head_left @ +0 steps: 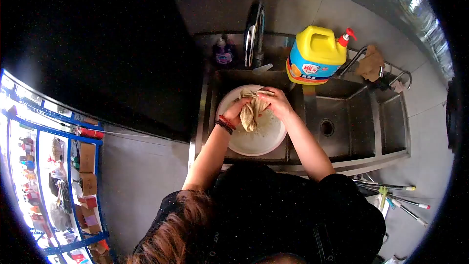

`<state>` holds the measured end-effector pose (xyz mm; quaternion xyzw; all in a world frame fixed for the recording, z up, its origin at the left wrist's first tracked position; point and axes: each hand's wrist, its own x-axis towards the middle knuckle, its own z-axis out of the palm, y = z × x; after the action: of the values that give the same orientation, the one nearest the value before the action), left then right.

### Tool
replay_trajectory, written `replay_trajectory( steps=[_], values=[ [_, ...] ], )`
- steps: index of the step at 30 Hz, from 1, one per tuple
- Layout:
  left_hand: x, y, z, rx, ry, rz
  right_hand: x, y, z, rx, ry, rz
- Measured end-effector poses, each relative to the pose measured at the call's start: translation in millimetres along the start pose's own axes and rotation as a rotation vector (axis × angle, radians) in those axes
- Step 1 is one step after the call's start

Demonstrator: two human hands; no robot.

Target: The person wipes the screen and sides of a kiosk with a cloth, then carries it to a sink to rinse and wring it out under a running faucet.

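A wet beige cloth (250, 113) is bunched between my two hands, above a round white basin (238, 147) that sits in the left sink bowl. My left hand (236, 111), with beaded bracelets at the wrist, grips the cloth from the left side. On the other side my right hand (276, 101) holds its upper right part, fingers curled over the fabric. Whitish water (266, 134) lies in the basin beneath the cloth. Parts of the fingers are hidden by the folds.
Behind the basin rises a chrome faucet (251, 34). A purple bottle (223, 53) stands left of it, a large yellow detergent jug (317, 54) with a red pump to its right. The right sink bowl (342, 129) has a drain. A brown rag (371, 63) hangs at the back right.
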<state>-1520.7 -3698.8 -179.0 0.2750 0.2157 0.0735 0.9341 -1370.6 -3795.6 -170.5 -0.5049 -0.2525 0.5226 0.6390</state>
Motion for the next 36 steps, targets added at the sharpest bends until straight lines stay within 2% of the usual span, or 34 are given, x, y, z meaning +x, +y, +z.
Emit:
replay_trajectory(
  steps=[3,4,7,8,11,12,13,15,16,17,19,21,22,23,25,26,29,32,33,35,36],
  values=[
    [12,-10,-19,-0.213,0.071,0.040,-9,-4,2,-0.018,0.061,-0.072],
    [-2,-3,-5,-0.153,0.159,0.048,-12,-6,2,-0.023,0.071,-0.097],
    [-4,-2,-15,-0.003,0.098,0.274,-23,-17,5,-0.123,0.114,-0.151],
    [-8,-2,-10,0.115,0.163,0.369,-26,-19,6,-0.112,0.093,-0.162],
    [-16,-2,19,0.522,0.291,0.387,-25,-14,17,-0.139,0.136,-0.215],
    [-21,-1,34,0.810,0.374,0.371,-28,-16,25,-0.064,0.103,-0.182],
    [-5,-18,22,0.835,0.323,0.560,-32,-22,37,0.012,0.070,-0.149],
    [10,-32,12,1.271,0.420,0.620,-39,-28,62,-0.255,0.029,-0.202],
    [9,-35,16,1.356,0.410,0.776,-35,-21,64,-0.330,0.030,-0.276],
    [5,-34,21,1.483,0.403,0.761,-33,-16,68,-0.406,0.032,-0.351],
    [5,-32,13,1.351,0.281,0.624,-33,-11,61,-0.249,0.064,-0.261],
    [-28,-19,35,0.876,0.125,0.428,-19,1,44,-0.165,0.059,-0.199],
    [-31,-15,27,0.730,0.017,0.460,-21,-3,47,-0.114,0.080,-0.234],
    [-28,-13,23,0.525,-0.016,0.541,-16,-1,40,-0.105,0.057,-0.194],
    [-44,-3,22,0.135,0.124,0.406,-18,-10,40,-0.015,0.029,-0.151],
    [-38,-2,4,0.010,0.081,0.379,-20,-17,44,0.020,0.033,-0.135],
    [-19,-12,-10,-0.119,-0.150,0.194,-20,-31,50,0.037,-0.113,-0.164],
    [-39,-24,18,-0.055,-0.311,0.070,-12,-25,52,-0.111,-0.079,-0.241],
    [-38,-28,18,0.008,-0.318,0.115,-8,-25,51,-0.349,-0.041,-0.291],
    [-35,-32,17,0.235,-0.209,0.113,9,-1,36,-0.586,0.034,-0.316],
    [-34,-32,22,0.273,-0.147,0.095,15,8,28,-0.663,-0.038,-0.334]
  ],
)
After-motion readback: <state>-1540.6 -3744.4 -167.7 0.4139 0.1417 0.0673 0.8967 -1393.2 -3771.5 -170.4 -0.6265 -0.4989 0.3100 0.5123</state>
